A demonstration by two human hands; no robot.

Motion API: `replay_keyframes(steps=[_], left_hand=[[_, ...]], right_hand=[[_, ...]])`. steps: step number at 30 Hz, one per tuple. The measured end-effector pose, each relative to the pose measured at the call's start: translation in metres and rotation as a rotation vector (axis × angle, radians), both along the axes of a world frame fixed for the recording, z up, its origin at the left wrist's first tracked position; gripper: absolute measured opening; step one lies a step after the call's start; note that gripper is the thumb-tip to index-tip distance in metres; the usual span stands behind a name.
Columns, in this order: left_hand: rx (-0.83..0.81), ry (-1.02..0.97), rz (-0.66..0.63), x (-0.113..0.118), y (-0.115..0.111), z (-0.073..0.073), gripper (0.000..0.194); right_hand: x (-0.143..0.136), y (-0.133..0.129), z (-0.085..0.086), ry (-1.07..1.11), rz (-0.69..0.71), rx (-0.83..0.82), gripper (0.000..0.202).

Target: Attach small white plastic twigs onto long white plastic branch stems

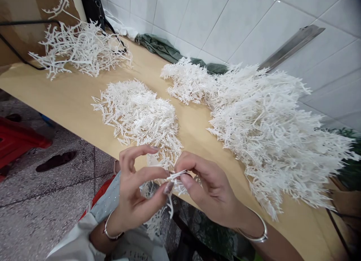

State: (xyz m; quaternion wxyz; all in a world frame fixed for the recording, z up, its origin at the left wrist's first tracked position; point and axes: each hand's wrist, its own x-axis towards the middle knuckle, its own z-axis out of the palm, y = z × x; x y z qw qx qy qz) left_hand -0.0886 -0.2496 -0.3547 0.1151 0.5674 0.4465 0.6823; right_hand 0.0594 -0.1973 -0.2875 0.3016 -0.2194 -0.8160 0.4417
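Between my two hands, over the near edge of the table, is a small white branching plastic sprig [177, 175]. My left hand [141, 189] pinches its left end between thumb and index finger, the other fingers curled loosely above. On the other end, the thumb and index finger of my right hand [208, 185] are closed. Just beyond my hands lies a heap of small white sprigs [141, 110]. More white branching pieces [155, 219] hang below my left hand, near my lap; what supports them is hidden.
A large pile of bushy white branches [265, 122] covers the right of the tan table [194, 122]. Bare, thin white stems [81, 50] lie at the back left. Dark green cloth [158, 46] and a metal strip [291, 46] are by the tiled wall. A red stool [19, 140] stands left.
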Motion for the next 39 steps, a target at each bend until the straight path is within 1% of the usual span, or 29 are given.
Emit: replay_keyframes(steps=[3,6,7,8,11,13,15,17,19,21,22,23,24,26,28,30,32,35,37,39], left_hand=[[-0.069,0.046,-0.117,-0.002,-0.001,0.001,0.009],[-0.114,0.027,-0.214,-0.003,-0.002,0.001,0.004],[-0.141,0.011,-0.256,-0.003,-0.002,0.001,0.002],[-0.177,-0.014,-0.309,-0.004,-0.003,0.001,0.003],[-0.296,-0.134,-0.511,-0.007,-0.004,0.002,0.012],[-0.344,-0.19,-0.601,-0.01,-0.004,0.003,0.017],[-0.368,-0.193,-0.644,-0.012,-0.004,0.004,0.018],[-0.366,-0.169,-0.646,-0.013,-0.003,0.003,0.017],[-0.334,-0.143,-0.578,-0.012,-0.003,0.002,0.011],[-0.295,-0.122,-0.482,-0.01,-0.003,0.001,0.008],[-0.287,-0.122,-0.458,-0.009,-0.002,0.0,0.01],[-0.295,-0.136,-0.467,-0.009,-0.002,0.0,0.011],[-0.31,-0.17,-0.507,-0.008,-0.002,0.0,0.01],[-0.342,-0.296,-0.651,-0.009,-0.001,-0.001,0.006],[-0.364,-0.449,-0.812,-0.01,0.0,-0.001,0.01],[-0.389,-0.572,-0.931,-0.012,0.002,-0.001,0.016],[-0.436,-0.639,-0.987,-0.015,0.004,0.0,0.022],[-0.506,-0.652,-1.06,-0.019,0.006,0.002,0.028],[-0.555,-0.674,-1.113,-0.02,0.007,0.001,0.029],[-0.578,-0.745,-1.128,-0.02,0.008,-0.001,0.026]], right_hand=[[-0.001,0.0,0.0,0.015,-0.025,0.052,0.009],[-0.003,0.001,-0.002,0.007,-0.074,0.098,0.009],[-0.004,0.001,-0.003,0.001,-0.085,0.108,0.01],[-0.004,0.0,-0.003,-0.013,-0.086,0.105,0.011],[-0.004,0.0,-0.001,-0.072,-0.036,0.02,0.015],[-0.003,0.0,0.002,-0.121,0.009,-0.047,0.017],[-0.002,0.001,0.004,-0.169,0.04,-0.065,0.02],[-0.001,0.001,0.005,-0.202,0.058,-0.054,0.021],[-0.002,0.001,0.004,-0.175,0.035,-0.022,0.021],[-0.003,0.001,0.001,-0.123,-0.027,0.019,0.02],[-0.003,0.0,0.0,-0.104,-0.057,0.033,0.019],[-0.004,0.0,-0.001,-0.095,-0.076,0.035,0.019],[-0.004,-0.001,-0.001,-0.101,-0.079,0.018,0.019],[-0.005,-0.002,-0.002,-0.114,-0.038,-0.056,0.022],[-0.006,-0.002,-0.004,-0.074,0.041,-0.138,0.025],[-0.007,-0.003,-0.006,0.008,0.107,-0.191,0.027],[-0.008,-0.004,-0.009,0.066,0.125,-0.218,0.029],[-0.01,-0.006,-0.013,0.081,0.115,-0.286,0.029],[-0.01,-0.006,-0.015,0.096,0.112,-0.36,0.03],[-0.01,-0.005,-0.017,0.113,0.115,-0.425,0.031]])
